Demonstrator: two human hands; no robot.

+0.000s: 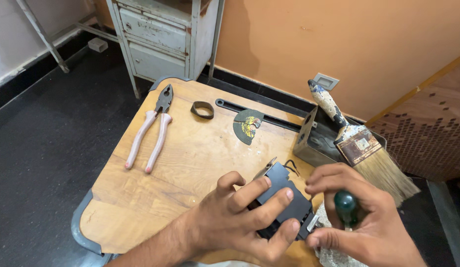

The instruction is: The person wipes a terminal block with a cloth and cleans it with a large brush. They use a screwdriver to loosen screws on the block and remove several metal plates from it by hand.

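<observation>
Your left hand (pixel 240 217) clamps a black boxy device (pixel 284 202) at the worktop's (pixel 190 163) near edge, while your right hand (pixel 358 217) wraps a green-handled screwdriver (pixel 346 207) against its side. Fastener work in hand; next calls for steady, square pressure.

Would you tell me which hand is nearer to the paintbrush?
Right. The right hand sits just below the paintbrush bristles; the left hand is farther off, holding the black device.
</observation>
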